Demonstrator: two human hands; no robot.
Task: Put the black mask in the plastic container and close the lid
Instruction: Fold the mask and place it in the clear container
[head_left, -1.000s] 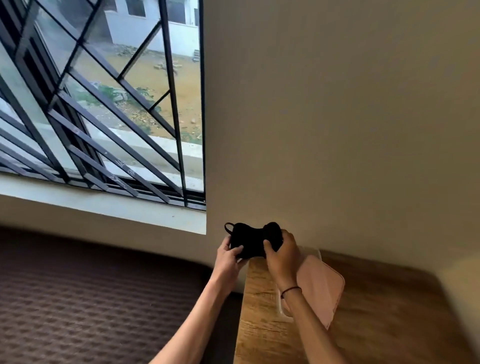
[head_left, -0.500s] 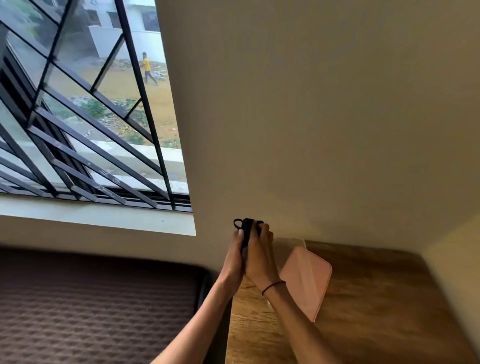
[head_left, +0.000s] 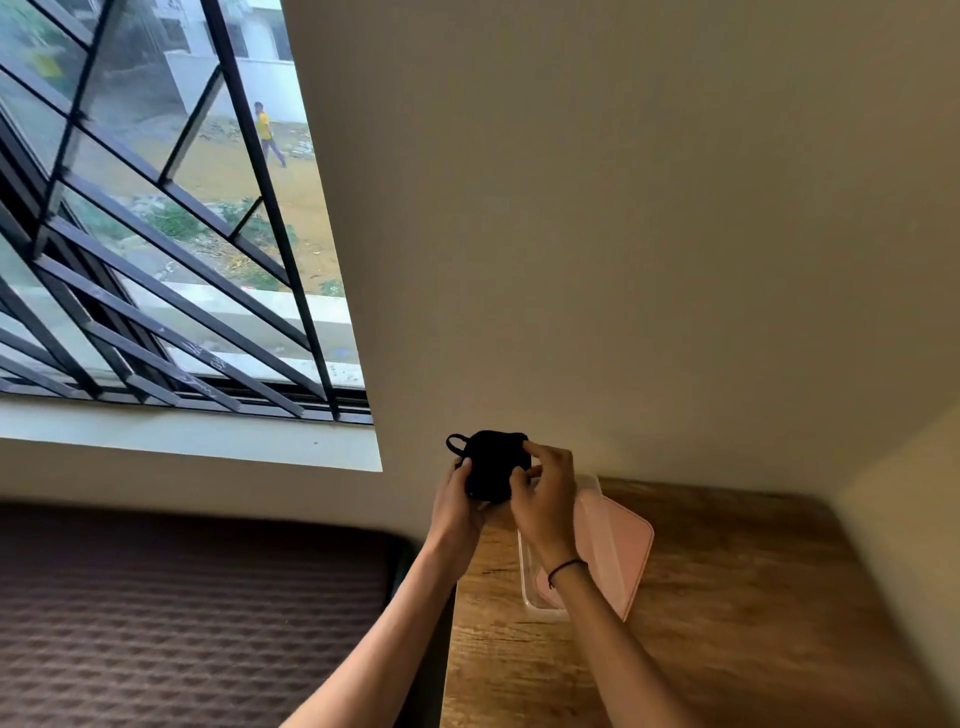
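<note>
The black mask (head_left: 493, 462) is bunched into a compact wad, one ear loop sticking out at its upper left. My left hand (head_left: 457, 506) grips it from below and the left. My right hand (head_left: 545, 499) pinches its right side, a thin dark band on that wrist. Both hands hold the mask in the air above the table's far left corner. Just right of them the clear plastic container (head_left: 530, 577) sits on the table, its pink lid (head_left: 618, 551) resting tilted over it. My right forearm hides part of the container.
The wooden table (head_left: 727, 623) fills the lower right, bounded by a beige wall (head_left: 623, 234) behind and to the right. A dark textured mattress (head_left: 182, 613) lies to the left. A barred window (head_left: 156, 234) is at the upper left.
The mask went from spread between my hands to pressed flat between them, and is now a rounded wad. My hands stayed over the table corner while the camera view shifted.
</note>
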